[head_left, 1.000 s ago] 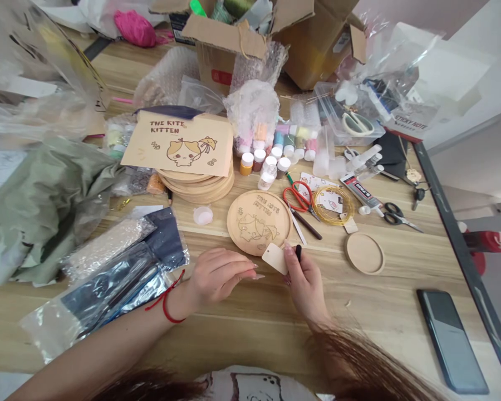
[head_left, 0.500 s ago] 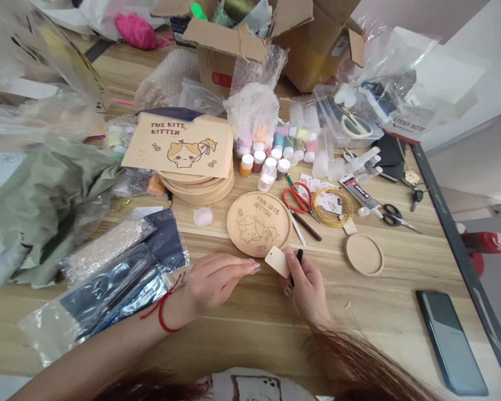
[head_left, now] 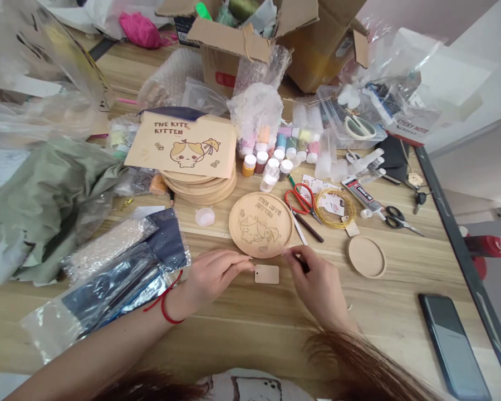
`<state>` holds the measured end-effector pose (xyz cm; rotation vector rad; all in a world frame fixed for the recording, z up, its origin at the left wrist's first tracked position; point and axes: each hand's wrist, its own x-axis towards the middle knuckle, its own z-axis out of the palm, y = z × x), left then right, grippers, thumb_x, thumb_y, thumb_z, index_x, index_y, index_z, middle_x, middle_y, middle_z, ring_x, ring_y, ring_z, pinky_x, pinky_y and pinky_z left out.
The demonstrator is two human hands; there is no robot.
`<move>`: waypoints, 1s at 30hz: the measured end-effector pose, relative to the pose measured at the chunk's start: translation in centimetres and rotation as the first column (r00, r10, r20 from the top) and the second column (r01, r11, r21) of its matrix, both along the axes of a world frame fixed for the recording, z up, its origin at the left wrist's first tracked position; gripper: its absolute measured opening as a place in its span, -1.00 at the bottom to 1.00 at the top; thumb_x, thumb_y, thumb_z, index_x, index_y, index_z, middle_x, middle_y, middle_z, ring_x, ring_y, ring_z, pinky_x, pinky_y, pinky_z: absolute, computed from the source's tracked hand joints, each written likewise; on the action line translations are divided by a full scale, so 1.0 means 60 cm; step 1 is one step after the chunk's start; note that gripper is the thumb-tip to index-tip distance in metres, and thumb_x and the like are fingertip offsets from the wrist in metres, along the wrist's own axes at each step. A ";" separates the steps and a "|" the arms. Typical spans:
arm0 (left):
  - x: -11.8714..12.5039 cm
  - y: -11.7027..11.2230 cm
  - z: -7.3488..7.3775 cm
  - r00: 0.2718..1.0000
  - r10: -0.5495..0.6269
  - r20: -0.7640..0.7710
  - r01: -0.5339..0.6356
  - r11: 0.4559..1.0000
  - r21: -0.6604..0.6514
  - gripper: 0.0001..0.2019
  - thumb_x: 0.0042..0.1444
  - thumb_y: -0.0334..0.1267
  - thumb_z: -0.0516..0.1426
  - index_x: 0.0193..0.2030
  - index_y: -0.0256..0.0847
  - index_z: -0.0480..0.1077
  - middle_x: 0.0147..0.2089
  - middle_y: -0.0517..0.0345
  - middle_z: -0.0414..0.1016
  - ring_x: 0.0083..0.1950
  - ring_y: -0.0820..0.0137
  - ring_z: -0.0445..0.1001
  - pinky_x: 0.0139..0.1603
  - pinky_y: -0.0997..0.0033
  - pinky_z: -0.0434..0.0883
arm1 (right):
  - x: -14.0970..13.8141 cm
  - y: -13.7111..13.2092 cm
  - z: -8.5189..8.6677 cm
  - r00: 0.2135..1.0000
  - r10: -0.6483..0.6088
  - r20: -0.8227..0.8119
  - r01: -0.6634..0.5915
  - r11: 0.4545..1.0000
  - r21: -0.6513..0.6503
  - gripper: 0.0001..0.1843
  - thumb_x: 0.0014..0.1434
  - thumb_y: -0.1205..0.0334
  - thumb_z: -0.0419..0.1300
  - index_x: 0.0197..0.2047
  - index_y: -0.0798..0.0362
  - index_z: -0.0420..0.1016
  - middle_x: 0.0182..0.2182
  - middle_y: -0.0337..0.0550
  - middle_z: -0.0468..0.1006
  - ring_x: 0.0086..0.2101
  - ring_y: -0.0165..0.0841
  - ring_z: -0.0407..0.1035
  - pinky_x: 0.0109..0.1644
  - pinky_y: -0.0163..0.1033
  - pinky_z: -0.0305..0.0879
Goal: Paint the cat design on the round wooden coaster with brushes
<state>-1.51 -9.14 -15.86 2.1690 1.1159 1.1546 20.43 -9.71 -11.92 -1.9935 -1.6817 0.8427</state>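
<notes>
A small blank wooden tag (head_left: 267,274) with a hole at its left end lies flat on the table between my hands. My left hand (head_left: 217,278), with a red string bracelet at the wrist, has its fingers stretched out, their tips beside the tag's left end; it holds nothing I can see. To the right of the tag, my right hand (head_left: 317,287) is closed round a black pen (head_left: 304,265), mostly hidden by the fingers. Just beyond lies a round wooden plate (head_left: 254,228) bearing an outlined kitten drawing and lettering.
A drawing card (head_left: 183,146) rests on stacked wooden plates (head_left: 204,192). Paint bottles (head_left: 271,167), red-handled scissors (head_left: 299,200), a yellow wire coil (head_left: 334,217) and a glue tube (head_left: 362,196) lie beyond. A smaller round plate (head_left: 366,256) and a phone (head_left: 455,345) are at right.
The wooden tag has left my right hand's fingers and now lies flat on the table. My right hand has turned and shifted slightly right, still round the pen.
</notes>
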 end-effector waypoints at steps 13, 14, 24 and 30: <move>-0.010 0.017 0.018 0.988 0.156 0.019 -0.157 0.982 0.103 -0.79 0.08 -0.40 0.27 -0.15 -0.07 0.55 -0.32 0.23 0.64 -0.23 0.35 0.54 -0.07 0.24 0.44 | -0.016 0.084 0.002 0.793 -0.112 -0.598 0.252 0.955 0.155 -0.44 0.32 -0.09 -0.03 -0.51 0.07 0.53 -0.66 -0.24 0.36 -0.59 -0.42 0.24 -0.51 -0.30 0.15; -0.010 0.015 0.018 0.987 0.149 0.051 -0.152 0.987 0.047 -0.79 0.09 -0.39 0.27 -0.14 -0.05 0.55 -0.31 0.23 0.64 -0.23 0.35 0.55 -0.07 0.24 0.44 | -0.016 0.086 -0.003 0.787 -0.097 -0.609 0.242 0.957 0.161 -0.44 0.32 -0.09 -0.01 -0.56 0.07 0.48 -0.69 -0.26 0.32 -0.60 -0.42 0.24 -0.50 -0.30 0.17; -0.001 0.022 0.064 0.424 0.484 0.766 0.807 0.183 -0.562 -0.20 0.27 0.28 -0.30 0.23 -0.34 0.34 0.26 -0.17 0.36 0.32 0.11 0.28 0.36 0.03 0.12 | -0.046 0.018 0.016 0.817 0.565 0.117 -0.522 0.638 0.565 -0.52 0.31 0.41 -0.07 0.27 0.08 0.24 0.17 0.05 0.43 0.22 -0.18 0.26 0.30 0.15 0.15; -0.002 0.022 0.078 0.318 0.423 0.849 0.909 0.118 -0.399 -0.08 0.17 0.37 -0.41 0.32 -0.33 0.18 0.39 -0.21 0.15 0.40 0.05 0.13 0.38 -0.03 0.07 | -0.017 0.007 0.022 0.886 0.280 0.369 -0.451 0.709 0.543 -0.26 0.28 0.51 -0.09 0.46 0.11 -0.25 0.33 0.09 0.16 0.31 -0.12 0.08 0.40 0.32 -0.22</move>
